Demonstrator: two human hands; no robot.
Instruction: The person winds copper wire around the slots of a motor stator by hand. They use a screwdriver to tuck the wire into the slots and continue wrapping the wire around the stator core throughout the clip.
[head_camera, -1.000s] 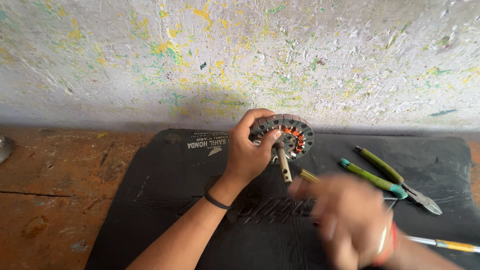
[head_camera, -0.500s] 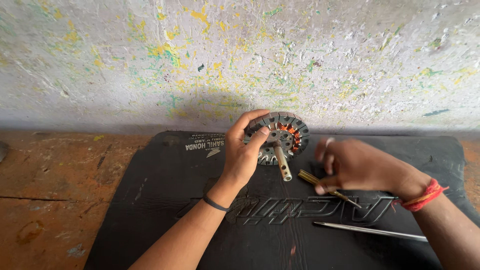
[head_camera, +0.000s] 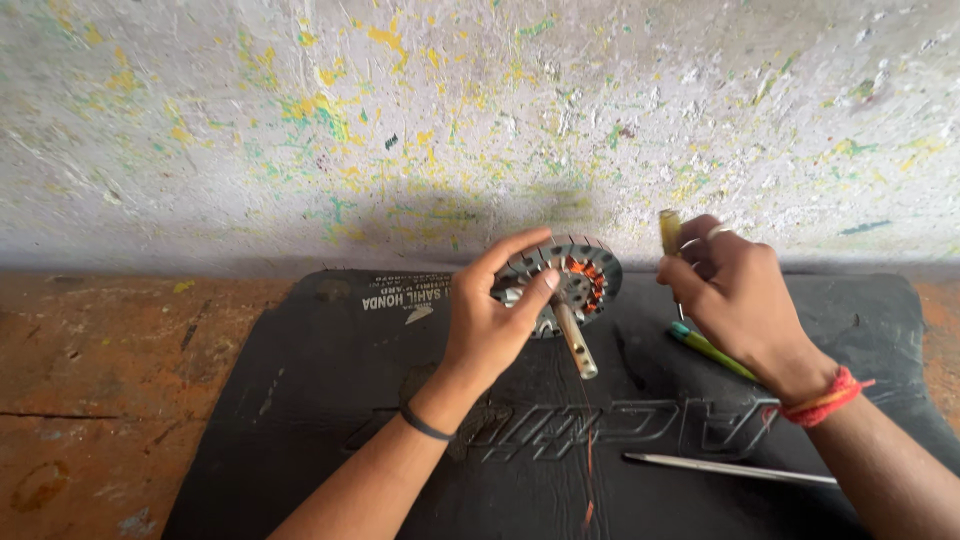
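Gripping a fan motor stator (head_camera: 572, 282) near the black mat's (head_camera: 300, 420) far edge, my left hand (head_camera: 495, 320) tilts it on its shaft.
My right hand (head_camera: 735, 290) is clenched around a yellow-handled tool (head_camera: 669, 232); a metal rod (head_camera: 730, 467) lies by the near-right corner.

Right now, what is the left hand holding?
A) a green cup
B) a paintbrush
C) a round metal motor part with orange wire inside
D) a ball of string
C: the left hand has its grip around a round metal motor part with orange windings and a shaft sticking out, tilted up on the black mat.
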